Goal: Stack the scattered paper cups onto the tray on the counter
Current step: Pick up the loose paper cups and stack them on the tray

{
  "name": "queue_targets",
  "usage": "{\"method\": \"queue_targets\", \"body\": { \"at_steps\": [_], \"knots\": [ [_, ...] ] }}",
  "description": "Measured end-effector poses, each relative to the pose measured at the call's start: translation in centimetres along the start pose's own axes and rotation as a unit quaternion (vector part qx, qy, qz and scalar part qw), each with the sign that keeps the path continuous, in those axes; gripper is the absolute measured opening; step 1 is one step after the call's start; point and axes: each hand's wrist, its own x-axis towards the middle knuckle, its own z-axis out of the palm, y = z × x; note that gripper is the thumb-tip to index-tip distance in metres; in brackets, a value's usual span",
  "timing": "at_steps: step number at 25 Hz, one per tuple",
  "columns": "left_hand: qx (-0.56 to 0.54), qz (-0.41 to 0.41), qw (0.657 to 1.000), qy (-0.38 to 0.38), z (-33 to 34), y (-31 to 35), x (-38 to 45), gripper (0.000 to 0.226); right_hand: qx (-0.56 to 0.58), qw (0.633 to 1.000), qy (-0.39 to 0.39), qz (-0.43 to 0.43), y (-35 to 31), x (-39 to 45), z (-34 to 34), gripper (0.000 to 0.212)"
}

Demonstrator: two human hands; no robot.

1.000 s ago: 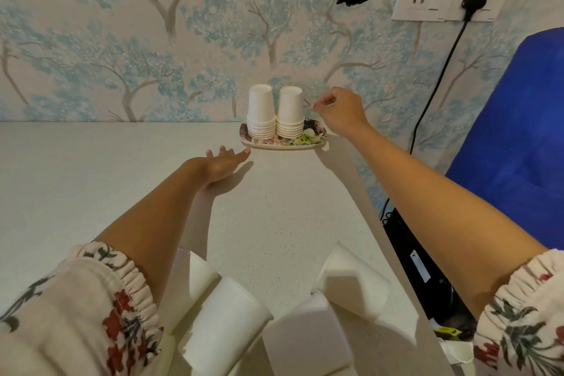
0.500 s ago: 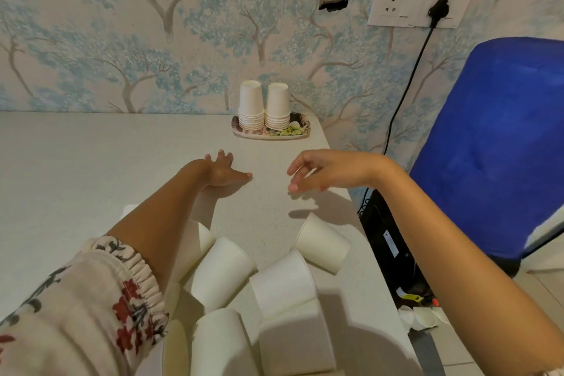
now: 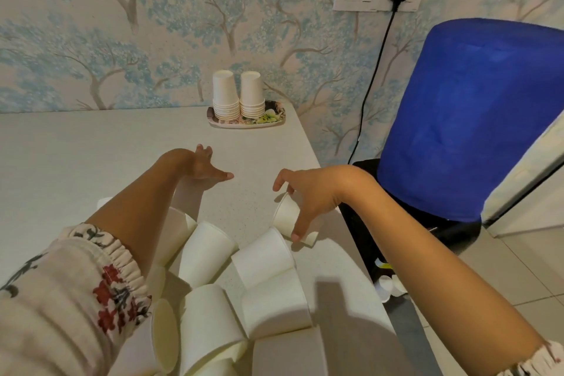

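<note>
Two stacks of white paper cups (image 3: 238, 94) stand upside down on a flowered tray (image 3: 276, 120) at the counter's far end, against the wall. Several loose white paper cups (image 3: 210, 250) lie on their sides near me. My right hand (image 3: 311, 192) curls its fingers and thumb around one lying cup (image 3: 285, 215) at the counter's right edge. My left hand (image 3: 204, 163) rests flat on the counter with fingers spread, holding nothing.
The white counter (image 3: 76, 156) ends at a right edge beside the cup I hold. Past it stands a blue chair (image 3: 470, 119). A black cable (image 3: 370, 79) hangs from a wall socket. More cups (image 3: 386, 285) lie on the floor below.
My right hand pulled back from the tray, dropped toward me and closed around a lying cup. My left hand stayed flat on the counter. The view tilted down.
</note>
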Motion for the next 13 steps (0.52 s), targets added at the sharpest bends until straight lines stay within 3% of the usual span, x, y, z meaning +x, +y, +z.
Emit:
{"method": "queue_targets", "body": {
  "at_steps": [5, 8, 10, 13],
  "knots": [
    [0.011, 0.01, 1.0, 0.007, 0.1, 0.1, -0.3, 0.104, 0.014, 1.0, 0.005, 0.021, 0.2, 1.3, 0.4, 0.087],
    [0.012, 0.014, 1.0, 0.006, 0.3, -0.3, 0.0, 0.107, 0.08, 0.997, 0.02, 0.011, 1.0, 2.3, -0.4, 0.083],
    [0.007, 0.016, 1.0, 0.011, 0.4, -0.4, 0.2, 0.109, 0.183, 0.983, 0.031, -0.001, 1.7, 3.0, -1.3, 0.076],
    [0.006, 0.019, 1.0, 0.016, 0.4, -0.6, 0.5, 0.11, 0.399, 0.916, 0.03, -0.033, 2.6, 4.6, -2.7, 0.058]
  ]
}}
